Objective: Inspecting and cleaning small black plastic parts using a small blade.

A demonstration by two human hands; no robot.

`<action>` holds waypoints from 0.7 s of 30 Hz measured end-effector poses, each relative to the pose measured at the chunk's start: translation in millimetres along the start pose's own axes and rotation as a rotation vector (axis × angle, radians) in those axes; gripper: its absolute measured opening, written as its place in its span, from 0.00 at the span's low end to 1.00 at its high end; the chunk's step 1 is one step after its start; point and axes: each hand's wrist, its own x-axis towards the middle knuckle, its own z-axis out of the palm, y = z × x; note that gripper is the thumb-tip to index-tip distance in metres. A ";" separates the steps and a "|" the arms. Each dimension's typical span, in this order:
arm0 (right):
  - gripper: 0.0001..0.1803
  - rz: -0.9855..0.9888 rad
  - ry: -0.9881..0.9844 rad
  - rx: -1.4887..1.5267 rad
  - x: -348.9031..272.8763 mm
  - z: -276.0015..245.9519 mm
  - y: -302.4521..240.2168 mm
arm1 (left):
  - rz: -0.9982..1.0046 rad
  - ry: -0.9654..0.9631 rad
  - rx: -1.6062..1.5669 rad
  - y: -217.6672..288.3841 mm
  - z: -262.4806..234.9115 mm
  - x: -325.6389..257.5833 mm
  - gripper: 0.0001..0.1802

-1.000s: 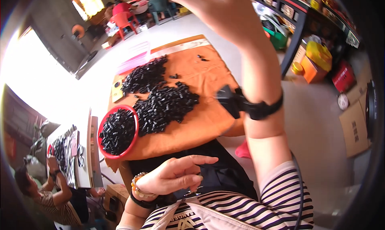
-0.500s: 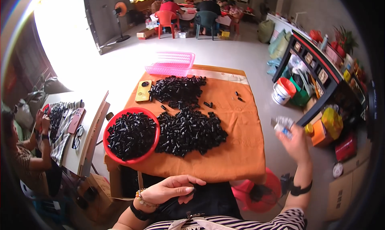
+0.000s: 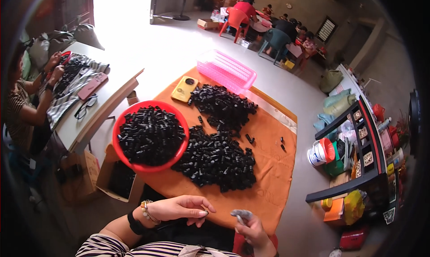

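Note:
Near the table's front edge, my left hand (image 3: 179, 208) pinches a small black piece between thumb and fingers; only a bit of it shows. Close by on the right, my right hand (image 3: 254, 232) grips a small greyish crumpled-looking thing (image 3: 242, 214) whose kind I cannot make out. On the orange cloth (image 3: 268, 185) lie a near heap of short black cylindrical parts (image 3: 219, 160) and a farther heap (image 3: 224, 104). A red basin (image 3: 118, 145) full of the same parts stands at the table's left edge.
A pink basket (image 3: 227, 71) and a yellow phone-like device (image 3: 184, 89) sit at the table's far side. On the left a co-worker (image 3: 27, 96) handles black parts at a white table. An open cardboard box (image 3: 114, 178) stands below; a white-and-red bucket (image 3: 320, 152) is at right.
My right hand has come in from the far right, beside my left hand, still gripping the greyish thing. The view has turned, so the table appears tilted.

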 end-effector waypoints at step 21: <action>0.24 -0.018 0.039 -0.539 -10.5 -0.8 18.1 | 0.085 0.234 -0.276 -18.2 -13.9 17.0 0.11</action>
